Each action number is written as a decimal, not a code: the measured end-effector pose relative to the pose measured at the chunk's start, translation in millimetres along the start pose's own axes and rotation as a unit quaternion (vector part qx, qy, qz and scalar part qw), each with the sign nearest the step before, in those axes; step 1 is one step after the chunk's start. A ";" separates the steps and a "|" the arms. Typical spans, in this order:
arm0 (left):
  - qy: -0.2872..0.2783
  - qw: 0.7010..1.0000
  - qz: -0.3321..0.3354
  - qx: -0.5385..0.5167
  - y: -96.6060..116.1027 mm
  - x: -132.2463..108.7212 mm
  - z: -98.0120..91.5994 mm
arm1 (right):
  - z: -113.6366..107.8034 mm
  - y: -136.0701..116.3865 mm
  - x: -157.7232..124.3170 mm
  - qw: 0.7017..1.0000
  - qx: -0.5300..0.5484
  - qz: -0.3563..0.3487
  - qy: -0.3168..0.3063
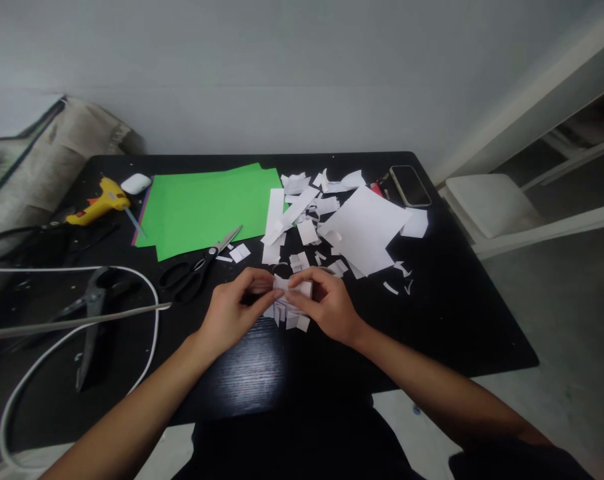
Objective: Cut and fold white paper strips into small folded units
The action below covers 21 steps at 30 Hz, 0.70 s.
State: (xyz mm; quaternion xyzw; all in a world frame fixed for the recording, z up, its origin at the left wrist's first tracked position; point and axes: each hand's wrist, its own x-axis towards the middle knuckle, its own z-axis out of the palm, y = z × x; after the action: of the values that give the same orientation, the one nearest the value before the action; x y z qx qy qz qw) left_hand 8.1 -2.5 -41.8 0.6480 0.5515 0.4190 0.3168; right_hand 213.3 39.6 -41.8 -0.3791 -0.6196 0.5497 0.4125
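Near the middle of the black table, my left hand (239,303) and my right hand (327,300) face each other. Between them is a small white folded paper piece (282,283), pinched by the fingers and thumbs of both. Below the fingertips hang or lie several small white paper tabs (291,319); whether they are joined to the held piece I cannot tell. Just beyond my hands lie cut paper scraps (308,232). Black-handled scissors (202,263) rest to the left, blades slightly apart and pointing away to the right.
Green sheets (207,207) lie at the back left, beside a yellow glue gun (105,201) and a white case (135,183). White sheets (367,230) and a phone (411,187) are at the right. A white cable (155,320) and black pliers-like tool (95,313) occupy the near left.
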 end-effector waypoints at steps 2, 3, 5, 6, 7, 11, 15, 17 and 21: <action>-0.014 1.000 0.000 -0.006 -0.1 -0.3 -0.6 | -0.2 -1.0 0.8 1.000 0.007 0.003 0.001; -0.021 1.000 0.001 -0.005 0.1 -0.4 -1.2 | -0.2 -1.3 1.0 1.000 0.010 0.006 0.000; -0.038 0.999 0.004 0.004 1.0 -0.2 -2.8 | -0.3 -1.3 1.2 1.000 0.017 0.014 -0.002; -0.046 0.999 0.004 0.010 1.4 -0.1 -3.6 | -0.4 -1.0 1.2 1.000 0.021 0.017 -0.002; -0.053 0.998 0.004 0.016 1.7 0.0 -4.4 | -0.5 -0.6 1.3 0.999 0.025 0.020 -0.002; -0.065 0.998 0.001 0.015 1.6 0.2 -5.5 | -1.3 0.3 1.7 0.999 0.033 0.026 -0.002; -0.062 0.998 0.004 0.014 1.4 1.0 -4.6 | -2.1 -0.5 0.7 1.000 0.008 0.020 -0.011; -0.062 0.998 0.010 0.024 1.8 1.6 -4.6 | -2.2 -0.8 -0.6 1.000 -0.015 0.017 -0.021; -0.078 0.996 0.021 0.048 1.8 2.1 -7.3 | -2.0 -1.6 -2.8 0.999 -0.042 -0.001 -0.035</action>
State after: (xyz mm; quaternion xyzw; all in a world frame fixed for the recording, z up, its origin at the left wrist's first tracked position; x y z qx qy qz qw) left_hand 2.5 -1.2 -36.5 0.7041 0.5311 0.3472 0.3187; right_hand 216.2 37.6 -40.4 -0.3760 -0.6565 0.5358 0.3749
